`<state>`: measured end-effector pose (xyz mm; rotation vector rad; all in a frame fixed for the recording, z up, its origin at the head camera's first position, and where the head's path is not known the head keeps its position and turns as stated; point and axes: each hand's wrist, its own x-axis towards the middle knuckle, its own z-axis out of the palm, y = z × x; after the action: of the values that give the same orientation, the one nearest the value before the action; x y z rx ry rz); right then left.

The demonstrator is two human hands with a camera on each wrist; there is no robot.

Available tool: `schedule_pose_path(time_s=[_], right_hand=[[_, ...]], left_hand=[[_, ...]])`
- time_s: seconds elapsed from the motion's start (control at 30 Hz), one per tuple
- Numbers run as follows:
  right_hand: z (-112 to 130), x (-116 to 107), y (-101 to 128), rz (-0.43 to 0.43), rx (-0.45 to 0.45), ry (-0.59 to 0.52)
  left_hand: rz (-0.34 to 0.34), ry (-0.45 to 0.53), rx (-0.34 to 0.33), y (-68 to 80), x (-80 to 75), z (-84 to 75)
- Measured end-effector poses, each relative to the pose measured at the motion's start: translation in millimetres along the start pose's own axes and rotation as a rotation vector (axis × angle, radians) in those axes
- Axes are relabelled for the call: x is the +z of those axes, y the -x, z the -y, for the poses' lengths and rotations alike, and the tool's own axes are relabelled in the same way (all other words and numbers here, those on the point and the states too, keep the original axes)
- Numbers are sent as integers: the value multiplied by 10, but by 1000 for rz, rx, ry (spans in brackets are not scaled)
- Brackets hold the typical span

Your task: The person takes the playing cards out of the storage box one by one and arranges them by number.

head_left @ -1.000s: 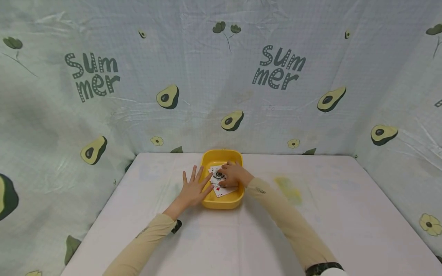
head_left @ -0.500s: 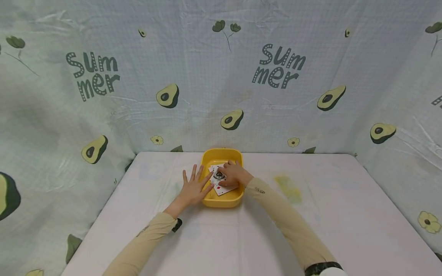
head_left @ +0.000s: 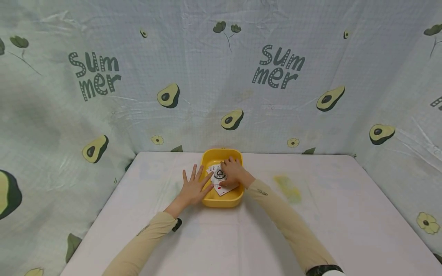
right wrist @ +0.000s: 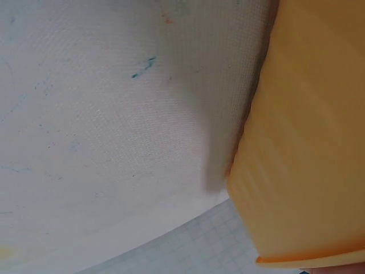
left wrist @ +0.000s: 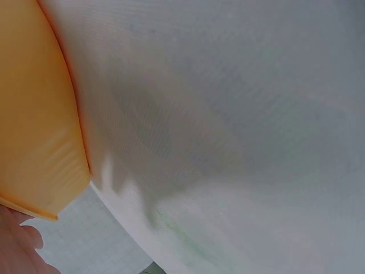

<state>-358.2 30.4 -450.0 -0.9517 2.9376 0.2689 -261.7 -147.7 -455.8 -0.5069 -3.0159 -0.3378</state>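
A yellow tray (head_left: 222, 204) stands at the far middle of the table with several playing cards in it. The black ace of spades (head_left: 219, 174) lies face up on top, and a red diamond card (head_left: 222, 190) shows below it. My left hand (head_left: 193, 190) has its fingers spread, and they reach over the tray's left rim. My right hand (head_left: 236, 172) reaches in from the right, its thumb and index finger apart at the ace. Its other fingers are partly hidden. The left wrist view shows the tray's outer wall (left wrist: 34, 114) and fingers (left wrist: 20, 245) by the rim.
A white table cover (head_left: 221, 245) surrounds the tray, with a yellow stain (head_left: 288, 189) to its right. Behind the table hangs a printed cloth (head_left: 193, 57) with avocados and lettering. In the right wrist view the tray's side (right wrist: 308, 131) rises beside the table.
My right index finger has moved from over the ace toward its far edge. The ace looks shifted slightly right, with more of the card corners at its left showing. My left hand stays put.
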Motion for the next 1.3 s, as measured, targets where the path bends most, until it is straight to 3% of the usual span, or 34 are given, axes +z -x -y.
schedule_pose_path(time_s=[0.5, 0.73, 1.0, 1.3], right_hand=[[-61, -37, 89, -119, 3, 37], [-72, -162, 209, -145, 24, -11], [-189, -171, 348, -231, 10, 8], [-349, -218, 595, -244, 44, -34]], left_hand=[[-27, 1, -4, -7, 2, -17], [-27, -1, -3, -19, 11, -9], [-34, 5, 1, -15, 6, -9], [-25, 15, 0, -12, 22, -6]])
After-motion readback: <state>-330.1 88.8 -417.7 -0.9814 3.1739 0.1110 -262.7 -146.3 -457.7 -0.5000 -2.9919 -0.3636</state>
